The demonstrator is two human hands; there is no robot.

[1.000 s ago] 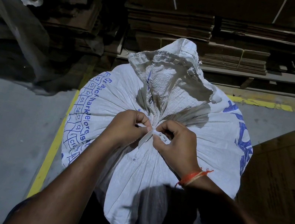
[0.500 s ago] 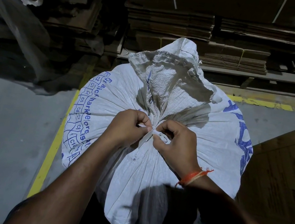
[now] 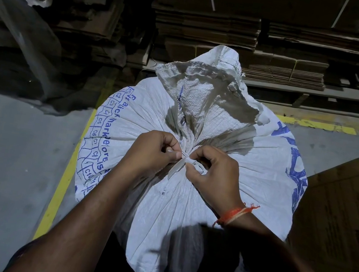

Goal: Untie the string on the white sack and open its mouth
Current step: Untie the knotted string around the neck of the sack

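Observation:
A full white woven sack point(image 3: 185, 208) with blue print stands upright in front of me on the floor. Its neck is gathered tight, and the loose mouth point(image 3: 205, 88) flares up behind the tie. A flat white string point(image 3: 179, 165) is knotted around the neck. My left hand point(image 3: 154, 153) pinches one strand of the string on the left of the knot. My right hand point(image 3: 212, 172) pinches the knot from the right, with a loop of string under its fingers. An orange thread band is on my right wrist.
Stacks of flattened cardboard point(image 3: 251, 29) on pallets fill the back. A large brown cardboard sheet point(image 3: 346, 211) lies close on the right of the sack. Yellow floor lines point(image 3: 65, 176) run along the left and far side. Clear plastic wrap point(image 3: 22, 21) hangs at the left.
Both hands stay at the knot with only small finger movements. The sack's neck remains gathered and tied.

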